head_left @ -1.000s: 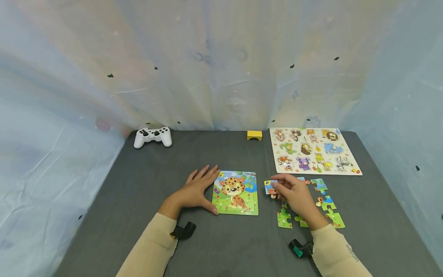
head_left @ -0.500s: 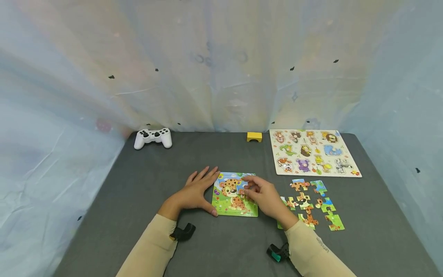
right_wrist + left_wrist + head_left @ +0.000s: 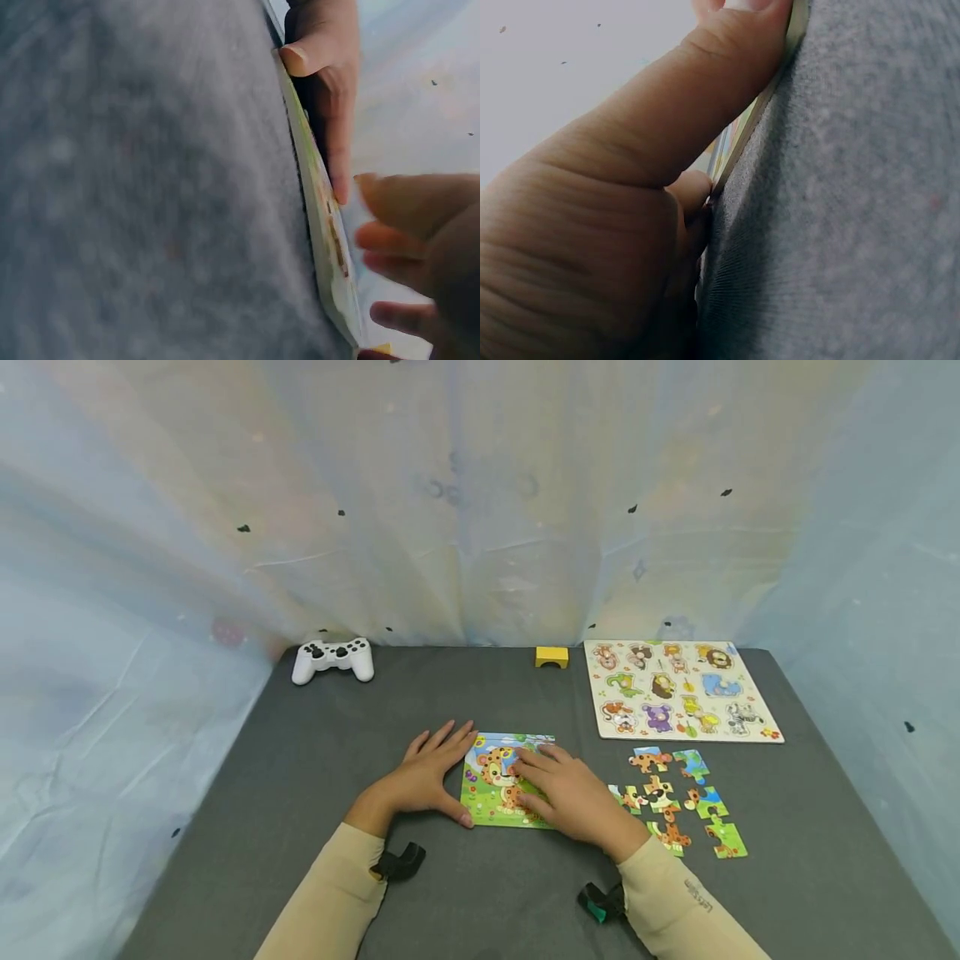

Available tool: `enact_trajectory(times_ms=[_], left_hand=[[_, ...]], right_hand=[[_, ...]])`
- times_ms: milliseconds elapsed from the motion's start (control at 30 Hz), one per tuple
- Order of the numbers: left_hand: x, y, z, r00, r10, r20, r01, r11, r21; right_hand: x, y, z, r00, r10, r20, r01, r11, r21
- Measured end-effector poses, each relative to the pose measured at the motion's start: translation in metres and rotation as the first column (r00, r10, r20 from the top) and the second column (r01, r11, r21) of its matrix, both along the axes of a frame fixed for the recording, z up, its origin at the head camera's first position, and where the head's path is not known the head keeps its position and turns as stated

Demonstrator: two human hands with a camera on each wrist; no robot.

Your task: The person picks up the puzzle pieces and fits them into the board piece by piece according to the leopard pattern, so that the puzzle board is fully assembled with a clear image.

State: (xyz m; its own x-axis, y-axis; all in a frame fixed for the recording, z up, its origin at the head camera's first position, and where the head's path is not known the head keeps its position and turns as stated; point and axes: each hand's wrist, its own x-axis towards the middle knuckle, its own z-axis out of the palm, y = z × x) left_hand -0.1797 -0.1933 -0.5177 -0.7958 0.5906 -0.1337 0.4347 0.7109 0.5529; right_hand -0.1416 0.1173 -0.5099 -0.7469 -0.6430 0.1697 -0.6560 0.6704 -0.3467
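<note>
My spread left hand touches the puzzle board beneath my loosely extended right hand; probably light, stiff, best held by edges.

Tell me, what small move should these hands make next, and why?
Probably the right hand should nudge the loose puzzle piece into position on the leopard board: the piece appears to lie on top, near that hand, while the left hand rests against the board's left edge, which may help steady it.

Passable — between controller and yellow block | blocked right — puzzle pieces, animal board
</note>
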Motion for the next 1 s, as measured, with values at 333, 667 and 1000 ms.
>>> enact_trajectory(times_ms=[333, 667, 1000], left_hand=[[0.001, -0.002, -0.003, 1.000, 0.003, -0.003, -0.003, 1.000, 0.021], [0.000, 0.000, -0.004, 1.000, -0.009, -0.022, 0.010, 1.000, 0.016], [0.000, -0.001, -0.005, 1.000, -0.009, -0.016, 0.010, 1.000, 0.026]], right_hand=[[0.001, -0.017, -0.003, 0.996, 0.001, 0.086, -0.013, 0.990, 0.141], [0.000, -0.048, -0.004, 0.994, -0.052, 0.095, 0.035, 0.984, 0.172], [-0.003, -0.057, -0.007, 0.995, -0.080, 0.066, 0.065, 0.978, 0.200]])
